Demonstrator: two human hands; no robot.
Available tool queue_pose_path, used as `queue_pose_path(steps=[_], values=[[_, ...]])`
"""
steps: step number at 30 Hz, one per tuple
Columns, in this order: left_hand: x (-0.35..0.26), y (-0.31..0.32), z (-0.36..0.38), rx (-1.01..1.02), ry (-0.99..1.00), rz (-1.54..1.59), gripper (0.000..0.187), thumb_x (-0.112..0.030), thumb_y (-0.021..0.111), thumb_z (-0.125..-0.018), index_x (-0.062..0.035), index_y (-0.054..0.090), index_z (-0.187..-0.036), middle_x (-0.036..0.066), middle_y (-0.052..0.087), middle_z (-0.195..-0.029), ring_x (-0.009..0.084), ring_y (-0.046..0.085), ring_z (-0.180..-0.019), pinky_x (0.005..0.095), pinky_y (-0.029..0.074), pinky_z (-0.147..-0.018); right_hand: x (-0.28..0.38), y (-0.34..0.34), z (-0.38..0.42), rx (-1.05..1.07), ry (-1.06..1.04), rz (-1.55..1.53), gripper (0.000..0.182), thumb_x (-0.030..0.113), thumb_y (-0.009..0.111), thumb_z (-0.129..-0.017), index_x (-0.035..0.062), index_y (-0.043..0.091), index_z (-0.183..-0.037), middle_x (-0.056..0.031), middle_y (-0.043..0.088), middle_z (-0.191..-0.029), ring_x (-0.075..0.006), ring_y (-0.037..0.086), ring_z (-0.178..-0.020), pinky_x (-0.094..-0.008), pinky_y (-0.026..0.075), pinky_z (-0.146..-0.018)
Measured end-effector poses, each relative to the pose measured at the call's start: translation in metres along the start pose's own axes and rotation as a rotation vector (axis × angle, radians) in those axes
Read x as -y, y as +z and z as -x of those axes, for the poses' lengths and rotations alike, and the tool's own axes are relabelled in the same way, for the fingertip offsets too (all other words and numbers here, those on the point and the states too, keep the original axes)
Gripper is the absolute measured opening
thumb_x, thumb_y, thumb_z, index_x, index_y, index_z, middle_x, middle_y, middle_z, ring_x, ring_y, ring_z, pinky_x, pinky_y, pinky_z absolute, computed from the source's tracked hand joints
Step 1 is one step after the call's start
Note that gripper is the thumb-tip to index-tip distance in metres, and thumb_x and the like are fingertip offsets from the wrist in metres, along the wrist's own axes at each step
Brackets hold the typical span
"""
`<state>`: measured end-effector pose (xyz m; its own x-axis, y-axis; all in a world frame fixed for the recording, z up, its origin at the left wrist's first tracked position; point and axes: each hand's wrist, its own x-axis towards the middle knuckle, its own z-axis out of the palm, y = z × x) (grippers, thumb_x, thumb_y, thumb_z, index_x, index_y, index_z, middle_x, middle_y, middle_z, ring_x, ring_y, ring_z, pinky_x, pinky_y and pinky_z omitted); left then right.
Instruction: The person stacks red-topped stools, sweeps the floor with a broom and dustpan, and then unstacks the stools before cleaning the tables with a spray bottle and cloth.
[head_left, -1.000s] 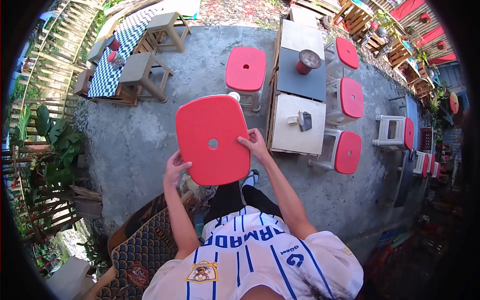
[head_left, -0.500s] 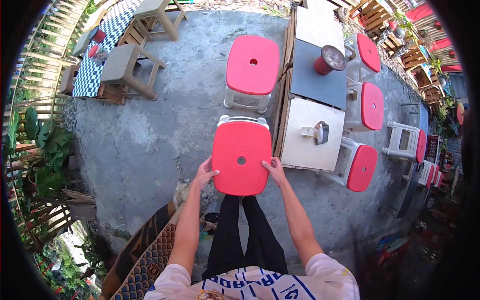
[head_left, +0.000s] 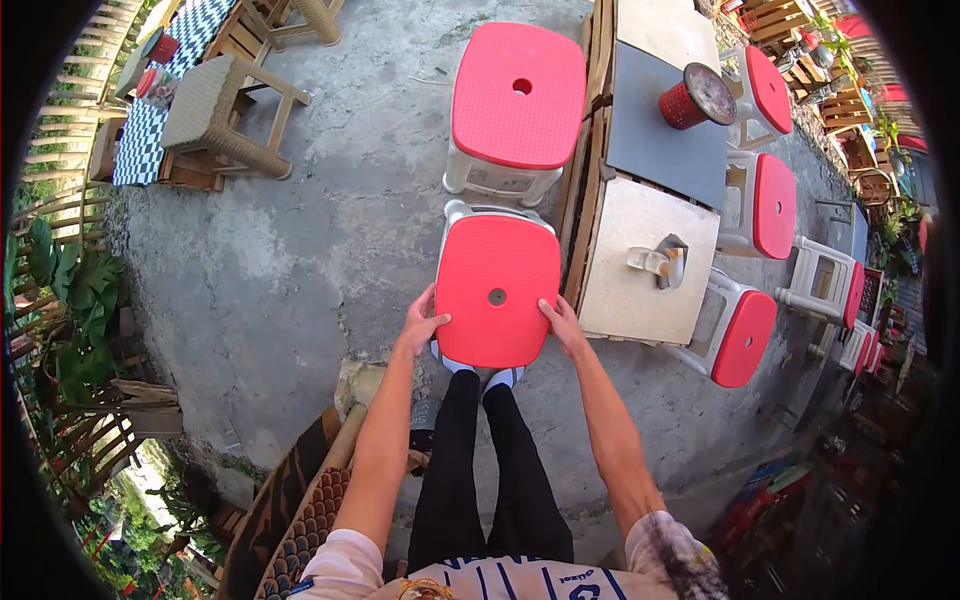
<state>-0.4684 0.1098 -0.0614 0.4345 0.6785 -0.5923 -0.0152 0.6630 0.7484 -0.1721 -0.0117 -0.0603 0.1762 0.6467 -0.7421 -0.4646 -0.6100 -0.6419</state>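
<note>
A stool with a red seat [head_left: 498, 255] and white legs is in front of me, its seat tilted toward my view. My left hand [head_left: 420, 322] grips the seat's left edge, thumb on top and fingers under the rim. On the opposite edge, my right hand [head_left: 563, 324] holds it the same way. Just beyond it stands another red-topped stool [head_left: 518, 95] with white legs. My feet show below the near edge of the held seat.
To the right runs a long table [head_left: 650, 260] bearing a red basket [head_left: 682, 105] and a glass [head_left: 650, 262]. More red stools [head_left: 745, 338] line its far side. Woven stools [head_left: 205, 115] and a checkered table [head_left: 140, 140] stand at left. A scaly-patterned carved piece [head_left: 315, 510] is at lower left.
The held stool has shifted slightly right and away from me in view, closer to the table, with both hands still on its edges. My feet have come into sight beneath it.
</note>
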Motion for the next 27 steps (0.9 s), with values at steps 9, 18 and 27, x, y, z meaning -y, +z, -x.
queue_pose_path(steps=[9, 18, 27], values=[[-0.003, -0.007, -0.008, -0.035, 0.002, -0.357, 0.076, 0.001, 0.066, -0.077, -0.0025, 0.034, -0.145, 0.014, 0.044, -0.143, 0.0239, 0.042, -0.132, 0.0364, 0.034, -0.109, -0.028, -0.001, -0.021, -0.135, 0.097, 0.102, 0.058, 0.040, 0.057, -0.094, 0.0039, 0.043, -0.137, -0.0095, 0.057, -0.126, -0.0175, 0.056, -0.113, -0.0312, 0.045, -0.093], [-0.117, -0.001, 0.075, -0.305, -0.021, -0.305, 0.050, -0.024, 0.061, -0.090, -0.0045, 0.049, -0.135, 0.015, 0.059, -0.127, 0.0210, 0.057, -0.111, 0.0320, 0.045, -0.092, 0.017, 0.071, 0.073, -0.300, -0.133, 0.492, 0.066, 0.045, 0.058, -0.092, -0.0031, 0.045, -0.136, -0.0048, 0.060, -0.096, -0.0116, 0.055, -0.081, -0.0243, 0.047, -0.072], [-0.220, -0.063, 0.052, -0.284, 0.072, -0.219, 0.041, -0.016, 0.059, -0.092, -0.0031, 0.052, -0.130, 0.010, 0.065, -0.115, 0.0160, 0.060, -0.102, 0.0283, 0.046, -0.087, 0.118, 0.206, 0.069, -0.262, -0.232, 0.396, 0.053, 0.040, 0.057, -0.093, 0.0030, 0.053, -0.131, -0.0039, 0.062, -0.100, -0.0114, 0.057, -0.085, -0.0269, 0.050, -0.066]])
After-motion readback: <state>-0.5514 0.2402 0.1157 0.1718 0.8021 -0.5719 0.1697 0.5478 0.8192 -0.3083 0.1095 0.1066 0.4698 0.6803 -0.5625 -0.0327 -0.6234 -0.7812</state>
